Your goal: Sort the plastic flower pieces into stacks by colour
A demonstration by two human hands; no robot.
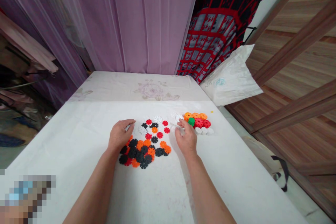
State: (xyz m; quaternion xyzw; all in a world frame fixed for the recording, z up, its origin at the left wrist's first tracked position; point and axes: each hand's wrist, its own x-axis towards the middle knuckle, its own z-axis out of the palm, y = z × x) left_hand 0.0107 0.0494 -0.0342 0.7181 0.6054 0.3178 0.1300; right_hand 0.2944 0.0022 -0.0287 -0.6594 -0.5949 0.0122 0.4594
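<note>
Loose plastic snowflake discs lie flat on the white-covered table. A heap of black and orange discs, with some red ones, is between my forearms. Beyond it, red discs, white discs and a few black ones are spread out. My left hand is at the heap's left edge, thumb and fingers apart, holding nothing I can see. My right hand is right of the discs, fingers and thumb apart, near a white disc. A green piece shows just past its knuckles.
Right of my right hand, rows of joined orange discs, red discs and white discs lie together. A white plastic bag is by the table's right edge. Purple curtains hang behind; a wooden door stands right.
</note>
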